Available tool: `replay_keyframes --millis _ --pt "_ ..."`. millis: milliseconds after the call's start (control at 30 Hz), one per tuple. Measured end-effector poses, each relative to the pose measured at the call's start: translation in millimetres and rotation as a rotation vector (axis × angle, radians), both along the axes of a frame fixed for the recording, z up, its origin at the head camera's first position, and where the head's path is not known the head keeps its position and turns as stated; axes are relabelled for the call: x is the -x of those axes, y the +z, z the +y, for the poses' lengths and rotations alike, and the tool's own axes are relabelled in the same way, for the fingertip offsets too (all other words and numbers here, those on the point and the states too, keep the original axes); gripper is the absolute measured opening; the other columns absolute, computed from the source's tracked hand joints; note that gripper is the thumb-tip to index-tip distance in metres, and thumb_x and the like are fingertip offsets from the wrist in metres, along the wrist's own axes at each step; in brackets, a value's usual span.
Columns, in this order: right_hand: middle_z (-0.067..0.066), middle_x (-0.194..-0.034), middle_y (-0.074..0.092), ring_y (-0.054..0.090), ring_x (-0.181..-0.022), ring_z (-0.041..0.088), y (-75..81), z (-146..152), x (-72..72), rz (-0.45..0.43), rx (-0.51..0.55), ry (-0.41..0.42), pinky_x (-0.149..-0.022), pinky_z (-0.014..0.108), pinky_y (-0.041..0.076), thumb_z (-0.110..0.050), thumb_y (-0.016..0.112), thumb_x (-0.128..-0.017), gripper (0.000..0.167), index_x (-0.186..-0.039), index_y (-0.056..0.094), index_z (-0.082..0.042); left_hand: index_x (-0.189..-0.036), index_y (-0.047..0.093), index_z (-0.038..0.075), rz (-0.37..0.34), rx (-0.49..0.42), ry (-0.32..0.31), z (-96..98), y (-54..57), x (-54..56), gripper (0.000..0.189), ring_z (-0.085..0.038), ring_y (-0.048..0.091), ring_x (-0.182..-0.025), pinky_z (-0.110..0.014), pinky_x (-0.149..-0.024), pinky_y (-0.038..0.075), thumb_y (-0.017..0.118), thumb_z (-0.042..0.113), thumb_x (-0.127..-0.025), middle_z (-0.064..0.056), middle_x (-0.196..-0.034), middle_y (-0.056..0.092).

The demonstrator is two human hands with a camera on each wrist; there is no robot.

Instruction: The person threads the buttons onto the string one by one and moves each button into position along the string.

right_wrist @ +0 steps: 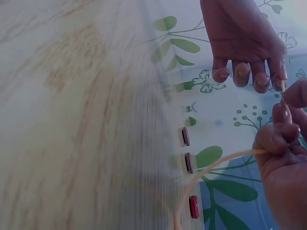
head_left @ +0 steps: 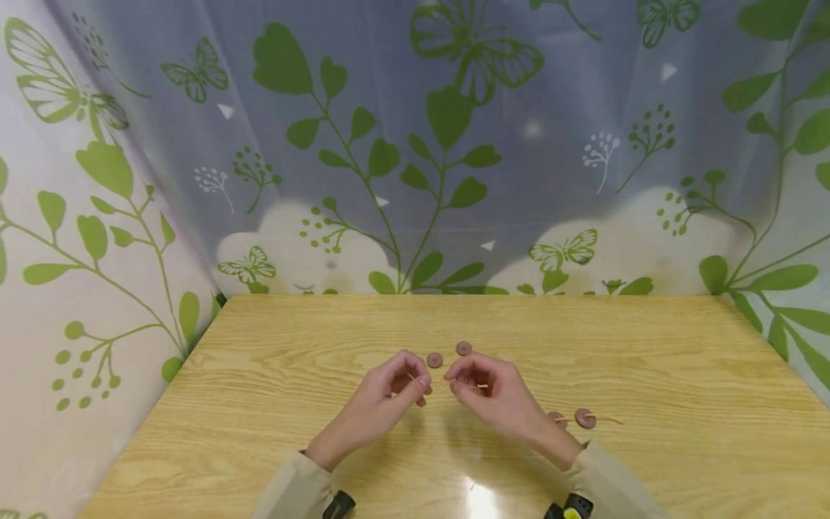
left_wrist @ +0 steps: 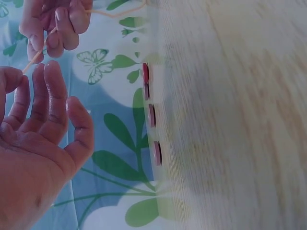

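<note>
A thin orange cord (left_wrist: 36, 60) runs between both hands, raised over the wooden table. My left hand (head_left: 391, 393) pinches one end between thumb and index finger, its other fingers loosely spread. My right hand (head_left: 493, 395) holds the cord a short way along, with fingers curled round it. From the right hand the cord (right_wrist: 206, 167) hangs down in a curve. Two brown buttons, a left one (head_left: 434, 360) and a right one (head_left: 463, 348), lie just beyond the fingertips. By the right forearm, a button (head_left: 586, 418) has cord across it, beside another button (head_left: 556, 419) partly hidden by the wrist.
The wood-grain table (head_left: 292, 339) reaches back to a curtain (head_left: 389, 216) printed with leaves and butterflies. A side curtain (head_left: 84, 238) hangs at the left. Bands with dark devices, one on the left wrist (head_left: 339, 504), one on the right (head_left: 569, 507), sit at the sleeves.
</note>
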State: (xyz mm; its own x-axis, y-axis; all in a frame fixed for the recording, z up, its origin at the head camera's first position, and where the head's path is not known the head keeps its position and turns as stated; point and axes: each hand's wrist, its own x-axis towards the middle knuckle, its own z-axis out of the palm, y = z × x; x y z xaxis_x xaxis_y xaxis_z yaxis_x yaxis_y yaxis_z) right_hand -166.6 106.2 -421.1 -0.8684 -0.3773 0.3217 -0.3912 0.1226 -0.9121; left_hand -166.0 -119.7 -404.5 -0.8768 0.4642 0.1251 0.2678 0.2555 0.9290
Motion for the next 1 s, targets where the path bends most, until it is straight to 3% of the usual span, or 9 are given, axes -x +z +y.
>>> replay_keyframes --millis 233,467,667,800,900,1000 --pt "0.002 -0.08 0.054 0.044 -0.063 0.001 1.9 2.0 -1.1 -0.042 -0.03 -0.009 -0.054 0.018 0.042 -0.008 0.072 -0.095 0.013 -0.107 0.072 -0.004 -0.108 0.059 0.009 0.014 0.018 -0.007 0.8 -0.3 0.4 0.006 -0.038 0.07 -0.087 -0.043 -0.079 0.06 0.055 0.013 -0.105 -0.015 -0.1 0.067" --pt "0.007 -0.095 0.068 0.063 -0.077 0.003 1.1 2.3 -1.6 -0.004 -0.016 -0.014 -0.072 0.023 0.061 -0.008 0.073 -0.094 0.009 -0.103 0.076 -0.007 -0.108 0.059 0.009 0.017 0.011 -0.017 1.6 -0.5 0.0 0.007 -0.039 0.07 -0.086 -0.043 -0.079 0.06 0.055 0.012 -0.105 -0.012 -0.099 0.066" --pt "0.008 -0.097 0.069 0.067 -0.081 0.005 0.9 3.2 -2.6 0.018 -0.001 -0.011 -0.076 0.025 0.062 -0.008 0.072 -0.095 0.009 -0.101 0.077 -0.009 -0.109 0.059 0.009 0.008 0.02 -0.017 1.9 0.1 -0.5 0.008 -0.038 0.07 -0.087 -0.043 -0.079 0.059 0.055 0.016 -0.106 -0.015 -0.1 0.067" --pt "0.007 -0.095 0.068 0.066 -0.082 0.005 1.2 4.7 -3.4 0.035 -0.006 -0.022 -0.077 0.025 0.062 -0.007 0.072 -0.095 0.009 -0.101 0.078 -0.01 -0.108 0.059 0.01 0.019 0.042 -0.013 1.8 0.6 -0.1 0.009 -0.038 0.069 -0.087 -0.032 -0.073 0.057 0.056 0.018 -0.106 -0.019 -0.102 0.067" --pt "0.006 -0.092 0.068 0.066 -0.082 0.005 0.9 6.5 -3.4 0.049 -0.008 -0.033 -0.077 0.025 0.062 -0.007 0.072 -0.095 0.009 -0.1 0.078 -0.01 -0.108 0.06 0.012 0.057 0.066 -0.008 0.9 0.5 1.4 0.008 -0.036 0.069 -0.086 -0.025 -0.071 0.054 0.057 0.019 -0.105 -0.019 -0.103 0.067" --pt "0.006 -0.091 0.067 0.065 -0.081 0.005 0.4 9.4 -3.3 0.045 -0.006 -0.037 -0.075 0.024 0.062 -0.008 0.072 -0.095 0.008 -0.1 0.078 -0.011 -0.107 0.061 0.013 0.119 0.1 -0.003 -1.8 -0.8 5.5 0.008 -0.03 0.069 -0.086 -0.027 -0.074 0.056 0.058 0.02 -0.105 -0.017 -0.102 0.068"
